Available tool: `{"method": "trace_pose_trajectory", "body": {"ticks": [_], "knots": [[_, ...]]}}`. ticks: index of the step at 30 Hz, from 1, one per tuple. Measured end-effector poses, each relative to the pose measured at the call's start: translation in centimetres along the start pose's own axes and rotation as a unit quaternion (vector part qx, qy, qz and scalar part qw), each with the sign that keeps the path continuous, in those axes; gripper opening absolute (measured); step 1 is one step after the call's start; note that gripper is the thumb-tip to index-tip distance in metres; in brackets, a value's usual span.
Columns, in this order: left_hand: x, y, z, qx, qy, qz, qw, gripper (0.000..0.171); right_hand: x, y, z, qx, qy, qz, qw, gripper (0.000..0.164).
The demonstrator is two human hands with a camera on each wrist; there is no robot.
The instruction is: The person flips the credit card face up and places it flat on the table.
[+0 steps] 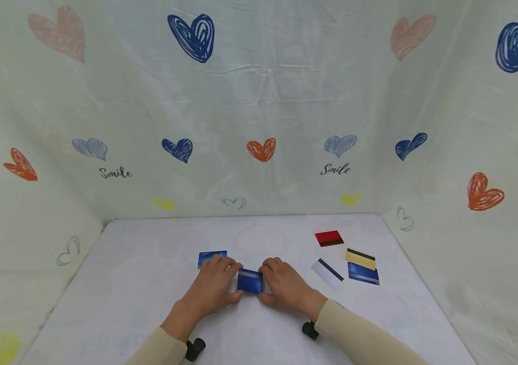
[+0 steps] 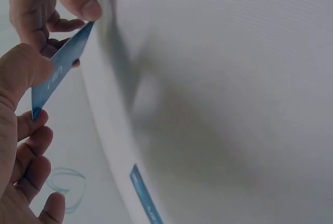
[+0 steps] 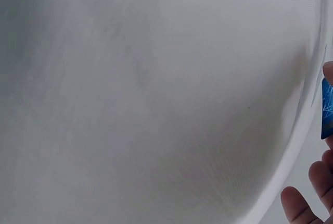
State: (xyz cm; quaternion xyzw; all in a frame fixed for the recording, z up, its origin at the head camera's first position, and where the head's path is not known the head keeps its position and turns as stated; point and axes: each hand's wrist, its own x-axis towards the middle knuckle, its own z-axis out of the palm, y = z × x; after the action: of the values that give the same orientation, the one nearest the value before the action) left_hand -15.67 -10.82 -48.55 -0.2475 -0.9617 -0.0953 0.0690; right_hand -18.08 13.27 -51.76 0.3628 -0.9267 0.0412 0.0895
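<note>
A blue card [image 1: 250,282] with a pale stripe is held up between my two hands over the white table. My left hand [image 1: 215,284] pinches its left edge between thumb and fingers. The right hand [image 1: 284,284] grips the opposite edge. In the left wrist view the blue card [image 2: 62,70] is tilted, with the left thumb [image 2: 31,67] on its face and the other hand at its far end. Only fingertips [image 3: 297,206] and a corner of the blue card [image 3: 327,109] show in the right wrist view.
Another blue card [image 1: 210,255] lies just beyond my left hand. To the right lie a red card [image 1: 329,238], a white card [image 1: 328,274] with a black stripe, and a yellow card [image 1: 361,258] by a blue striped card [image 1: 364,274]. A heart-printed curtain [image 1: 259,101] surrounds the table.
</note>
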Motion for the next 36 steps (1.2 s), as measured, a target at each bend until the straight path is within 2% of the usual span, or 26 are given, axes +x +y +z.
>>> {"method": "trace_pose_trajectory", "body": {"ticks": [5,13,19,23,26,29,36], "knots": [[0.4,0.3,-0.4,-0.015,0.013,0.017,0.9997,0.062,0.0,0.0,0.1,0.01,0.008,0.008,1.0,0.057],[0.7,0.7,-1.0,-0.002,0.041,0.05,0.9979,0.059,0.2,0.0,0.5,0.033,0.029,0.006,0.999,0.055],[0.8,1.0,-1.1,-0.023,0.043,0.055,0.9973,0.06,0.4,-0.3,1.1,0.101,0.036,0.007,0.994,0.052],[0.8,1.1,-0.8,-0.037,0.046,0.056,0.9967,0.066,0.4,-0.7,1.2,0.176,0.054,-0.002,0.983,0.05],[0.6,1.0,-0.5,-0.049,0.036,0.046,0.9971,0.07,0.3,-1.0,1.0,0.232,0.06,-0.007,0.971,0.049],[0.5,0.9,-0.3,-0.07,0.017,0.032,0.9969,0.07,0.2,-1.1,0.7,0.264,0.06,-0.006,0.963,0.048],[0.7,0.9,-0.1,-0.109,-0.021,0.015,0.9937,0.062,-0.2,-1.1,0.6,0.284,0.039,0.014,0.958,0.047]]}}
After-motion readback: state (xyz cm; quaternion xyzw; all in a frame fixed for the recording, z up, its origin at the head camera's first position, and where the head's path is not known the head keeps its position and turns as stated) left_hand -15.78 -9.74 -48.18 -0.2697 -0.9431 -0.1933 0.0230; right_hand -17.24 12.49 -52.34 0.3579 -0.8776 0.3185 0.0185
